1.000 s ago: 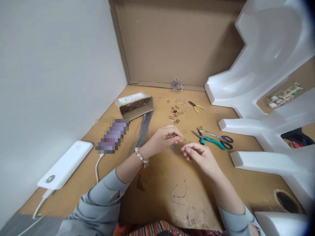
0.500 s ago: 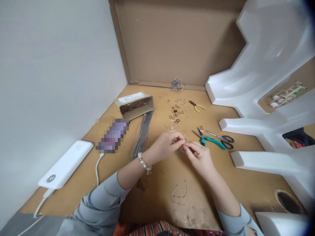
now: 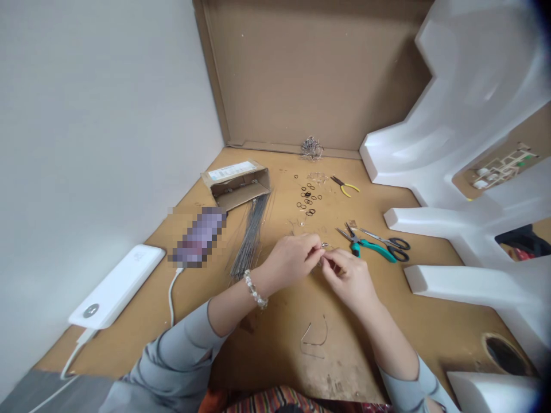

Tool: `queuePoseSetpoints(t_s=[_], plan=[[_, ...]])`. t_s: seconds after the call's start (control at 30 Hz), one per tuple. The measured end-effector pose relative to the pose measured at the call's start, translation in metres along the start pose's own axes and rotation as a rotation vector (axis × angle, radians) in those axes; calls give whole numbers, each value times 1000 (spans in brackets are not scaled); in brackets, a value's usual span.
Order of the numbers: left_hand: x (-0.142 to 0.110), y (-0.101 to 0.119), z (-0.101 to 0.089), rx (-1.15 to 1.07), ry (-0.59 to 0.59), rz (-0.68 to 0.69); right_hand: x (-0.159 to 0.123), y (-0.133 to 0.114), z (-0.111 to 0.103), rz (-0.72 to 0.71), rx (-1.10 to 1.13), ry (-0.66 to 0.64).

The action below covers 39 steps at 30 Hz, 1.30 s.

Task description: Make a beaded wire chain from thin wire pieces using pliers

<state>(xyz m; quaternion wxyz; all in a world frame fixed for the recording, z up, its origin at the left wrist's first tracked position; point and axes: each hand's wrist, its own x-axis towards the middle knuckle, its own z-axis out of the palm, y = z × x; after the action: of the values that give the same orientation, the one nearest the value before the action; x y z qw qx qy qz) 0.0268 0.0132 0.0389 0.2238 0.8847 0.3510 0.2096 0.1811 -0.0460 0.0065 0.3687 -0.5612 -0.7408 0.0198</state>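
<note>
head view: the small, shiny, silver-coloured wire piece [image 3: 326, 245] pokes out where my left hand [image 3: 295, 258] and right hand [image 3: 350, 278] meet, left of the teal-handled metal pliers [image 3: 379, 251]. both grips are pinched closed on it, neither clearly nearer; its long axis i can't make out.

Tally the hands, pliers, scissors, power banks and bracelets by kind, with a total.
Hands: 2 (left hand, right hand)
Needle-nose pliers: 2 (yellow-handled pair, teal-handled pair)
Black-handled scissors: 1
White power bank: 1
Beaded bracelet: 1
Total: 7
</note>
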Motion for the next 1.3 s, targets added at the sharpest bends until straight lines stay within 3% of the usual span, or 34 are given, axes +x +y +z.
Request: queuePoseSetpoints(t_s=[0.13,0.23,0.37,0.6,0.77,0.87,0.97,1.1,1.3], plan=[[-2,5,3,122,-43,40,0,-1,0,-12,-126,-51],[-1,7,4,65,-33,-4,0,-2,1,-9,-150,-12],[1,6,6,-189,16,-88,0,-2,2,27,-93,69],[4,-3,16,-750,11,-240,-1,2,4,75,-51,65],[9,-6,13,-891,65,-328,0,4,3,21,28,1],[12,-9,6,-954,100,-380,2,15,-5,84,80,-31],[14,-14,-3,-930,107,-408,4,33,-12,241,-120,-52],[16,-22,-13,-927,104,-395,7,48,-9,297,-490,-272],[14,-25,-20,-927,106,-348,17,42,11,312,-577,-377]])
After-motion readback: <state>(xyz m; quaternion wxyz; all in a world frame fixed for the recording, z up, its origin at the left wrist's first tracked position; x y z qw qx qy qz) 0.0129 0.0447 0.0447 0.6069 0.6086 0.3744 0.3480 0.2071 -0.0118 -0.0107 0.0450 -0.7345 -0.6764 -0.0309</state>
